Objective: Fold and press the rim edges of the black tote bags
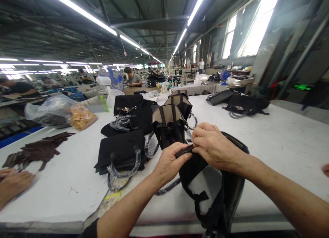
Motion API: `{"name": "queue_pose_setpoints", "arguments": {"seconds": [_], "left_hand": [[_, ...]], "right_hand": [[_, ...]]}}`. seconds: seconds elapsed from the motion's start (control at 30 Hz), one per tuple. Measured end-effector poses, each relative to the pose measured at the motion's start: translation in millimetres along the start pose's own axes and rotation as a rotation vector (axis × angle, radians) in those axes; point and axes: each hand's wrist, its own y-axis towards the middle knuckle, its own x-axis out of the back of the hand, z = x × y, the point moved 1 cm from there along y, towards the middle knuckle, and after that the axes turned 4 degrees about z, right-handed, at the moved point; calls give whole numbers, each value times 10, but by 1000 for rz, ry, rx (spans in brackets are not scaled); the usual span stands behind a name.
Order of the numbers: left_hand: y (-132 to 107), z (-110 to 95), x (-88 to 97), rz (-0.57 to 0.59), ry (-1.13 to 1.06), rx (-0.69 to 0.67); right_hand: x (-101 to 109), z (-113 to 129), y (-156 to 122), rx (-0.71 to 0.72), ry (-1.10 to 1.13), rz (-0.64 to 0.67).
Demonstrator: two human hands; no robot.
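A black handbag with a pale grey panel leans at the front edge of the table, tilted toward me. My left hand pinches the bag's upper edge between thumb and fingers. Close beside it, my right hand has its fingers bent and pressed onto the same edge, hiding what lies beneath them. A plastic-wrapped handle curves out to the left under my left wrist. Just beyond my hands stands another black bag, its beige inside showing at the top.
Stacked black bags with wrapped handles lie to the left. Dark brown strips are heaped near a co-worker's hand. Clear plastic bags sit at the far left edge; more black bags lie at the back right of the white table.
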Motion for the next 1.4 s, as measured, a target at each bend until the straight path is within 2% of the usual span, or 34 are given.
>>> {"name": "queue_pose_setpoints", "arguments": {"seconds": [0.2, 0.47, 0.63, 0.73, 0.8, 1.0, 1.2, 1.4], "left_hand": [[0, -15, -47, -66, 39, 3], [19, -47, -107, -155, 54, 19], [53, -44, -149, -231, -14, 100], [65, -41, -145, -279, 3, 145], [68, -44, -134, -291, 16, 159], [60, -85, -132, -280, 22, 151], [26, -120, -129, -263, 29, 137], [25, -124, -126, -264, 59, 134]], "right_hand": [[-3, 53, 7, -88, -51, 11], [-56, 58, 47, -138, -45, 12], [-22, 73, 29, -148, -37, 1], [51, -45, -86, -242, -63, 37], [102, -191, -203, -292, -86, 10], [130, -544, -430, -228, 3, -83], [65, -625, -375, -326, 131, -168], [54, -646, -338, -374, 128, -152]]}}
